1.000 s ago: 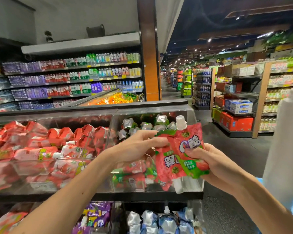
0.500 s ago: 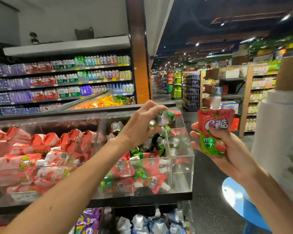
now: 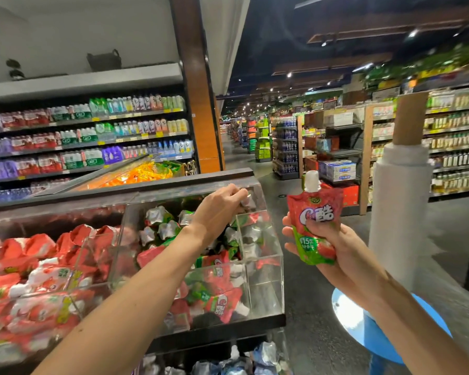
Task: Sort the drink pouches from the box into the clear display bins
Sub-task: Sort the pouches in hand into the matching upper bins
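Lower tier: silver-and-blue spouted foil pouches (image 3: 228,364) lie under the bins, at the bottom edge of the view; a separate sort, left alone.
Stool: round blue plastic stool (image 3: 363,336) on the floor below the right forearm.
Right hand: right hand (image 3: 333,255) is wrapped round the lower half of one pouch, thumb across the front.
Held pouch: red-and-green soft drink pouch with white screw cap (image 3: 316,220), upright with its label facing the camera, outside the bin to its right. Judgement: parked here as next in line while the other hand works.
Target bin: clear acrylic display bin on the right (image 3: 263,290), part filled with matching red-and-green pouches; its front right corner holds none.
Left hand: left hand (image 3: 220,209) reaches over the pile to the back of this bin, fingers curled down and pinching a second pouch (image 3: 247,199), of which only a crumpled silver end shows. Judgement: the back is being filled first, so the front stays open for the next drop.
Neighbour bin: clear acrylic bin on the left (image 3: 92,253), heaped with red-and-white pouches; a wall keeps the kinds apart.
Source box: not in view.
Roll: tall white film roll on a brown cardboard core (image 3: 398,212), upright beyond the right hand.
Far: orange packets (image 3: 136,174) behind the bins, then shelves of bottled drinks (image 3: 92,136).
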